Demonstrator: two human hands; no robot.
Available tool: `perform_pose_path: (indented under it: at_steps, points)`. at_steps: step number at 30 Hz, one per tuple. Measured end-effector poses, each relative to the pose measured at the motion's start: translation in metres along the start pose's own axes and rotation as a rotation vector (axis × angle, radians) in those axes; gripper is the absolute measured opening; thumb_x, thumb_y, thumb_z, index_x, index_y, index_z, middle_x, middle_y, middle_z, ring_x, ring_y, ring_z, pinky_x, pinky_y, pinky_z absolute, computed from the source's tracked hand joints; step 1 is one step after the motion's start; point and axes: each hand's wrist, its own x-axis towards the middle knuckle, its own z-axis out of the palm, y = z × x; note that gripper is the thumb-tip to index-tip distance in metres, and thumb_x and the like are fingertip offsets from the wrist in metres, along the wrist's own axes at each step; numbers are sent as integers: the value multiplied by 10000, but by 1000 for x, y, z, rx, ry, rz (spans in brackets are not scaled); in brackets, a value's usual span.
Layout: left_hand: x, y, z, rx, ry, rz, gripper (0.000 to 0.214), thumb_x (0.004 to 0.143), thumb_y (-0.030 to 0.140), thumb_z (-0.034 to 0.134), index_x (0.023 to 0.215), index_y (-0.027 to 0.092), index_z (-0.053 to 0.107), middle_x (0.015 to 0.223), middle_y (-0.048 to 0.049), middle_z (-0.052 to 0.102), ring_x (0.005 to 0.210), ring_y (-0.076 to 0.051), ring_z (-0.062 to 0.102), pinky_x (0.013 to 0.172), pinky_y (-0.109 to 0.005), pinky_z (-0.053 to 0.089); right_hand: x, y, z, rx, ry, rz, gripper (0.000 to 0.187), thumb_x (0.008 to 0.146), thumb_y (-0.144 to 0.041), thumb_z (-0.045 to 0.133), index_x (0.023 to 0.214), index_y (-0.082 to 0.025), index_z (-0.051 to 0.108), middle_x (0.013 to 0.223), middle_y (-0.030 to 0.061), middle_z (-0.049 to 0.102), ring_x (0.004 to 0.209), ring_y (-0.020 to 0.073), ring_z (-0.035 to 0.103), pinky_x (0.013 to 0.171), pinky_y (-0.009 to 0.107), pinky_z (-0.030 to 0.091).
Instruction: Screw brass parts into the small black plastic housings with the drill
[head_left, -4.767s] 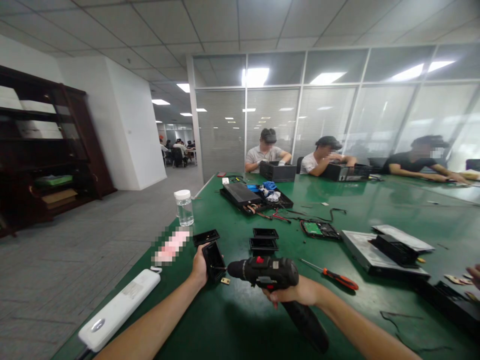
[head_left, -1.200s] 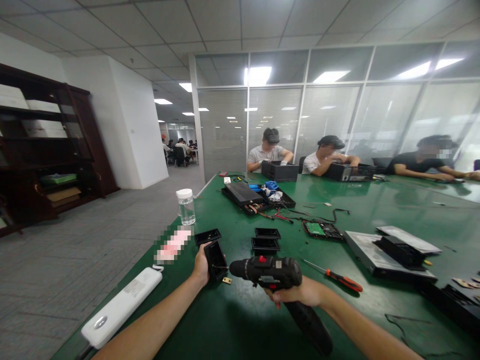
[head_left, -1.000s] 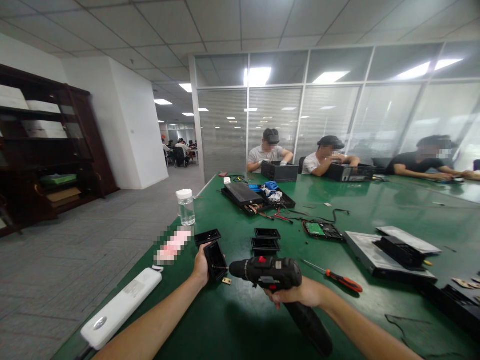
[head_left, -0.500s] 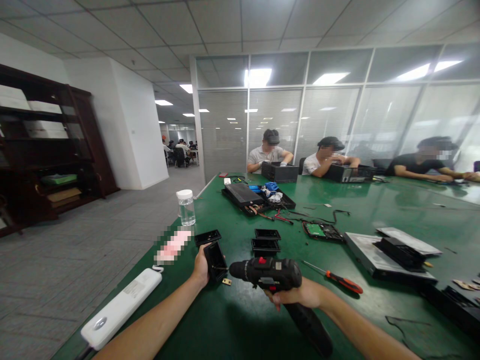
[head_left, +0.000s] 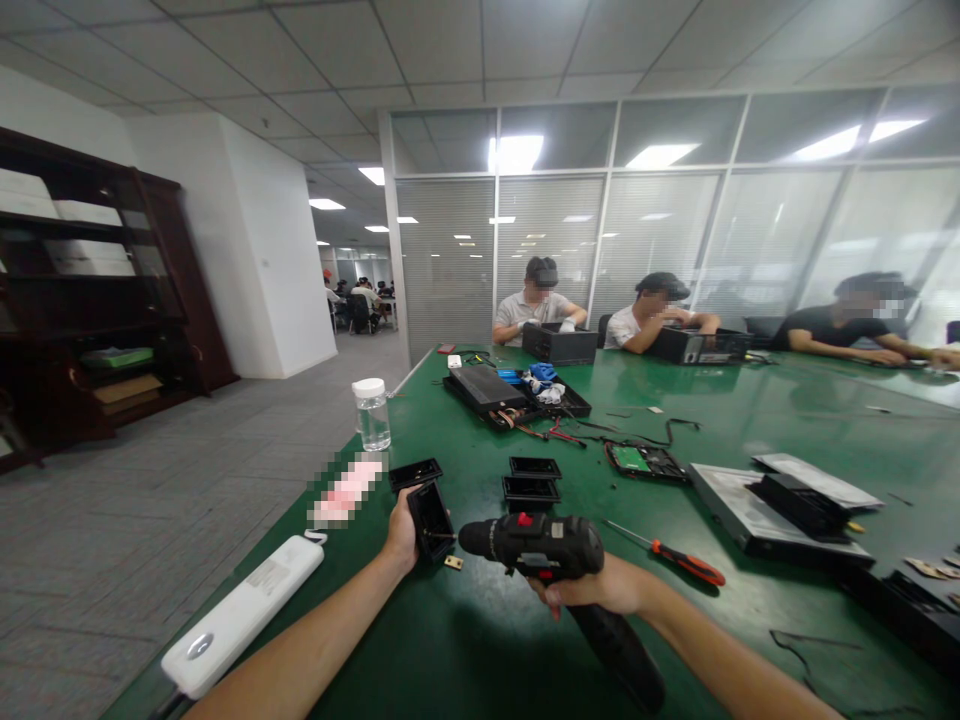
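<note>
Black housing (head_left: 430,518), clamped in the left hand (head_left: 402,530), should be braced; the drill (head_left: 544,545), gripped by the right hand (head_left: 600,586), kept aligned.

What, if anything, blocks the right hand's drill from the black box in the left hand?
Nothing visible: the drill points straight at the open side of the black box; the small tan plate lies on the table, below that line.

A box (head_left: 427,505) is sitting in the left hand (head_left: 402,532); a second box (head_left: 416,476) is lying just beyond that hand. A drill (head_left: 562,545) is resting in the right hand (head_left: 596,588). A plate (head_left: 454,563) is lying between the hands. A screwdriver (head_left: 686,562) is lying right of the right hand. A power strip (head_left: 247,615) is lying left of the left hand.
</note>
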Motion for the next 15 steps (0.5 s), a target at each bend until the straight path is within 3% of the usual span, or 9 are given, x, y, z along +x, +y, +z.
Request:
perform_pose_path:
  at_steps: [15]
  points:
    - [2, -1, -2, -8, -1, -28, 242, 698, 353, 465, 711, 127, 551, 549, -62, 592, 509, -225, 595, 457, -347, 469, 1, 3, -1, -4, -14, 29, 195, 728, -341, 561, 885, -226, 563, 783, 50, 480, 710, 150, 519, 727, 339, 444]
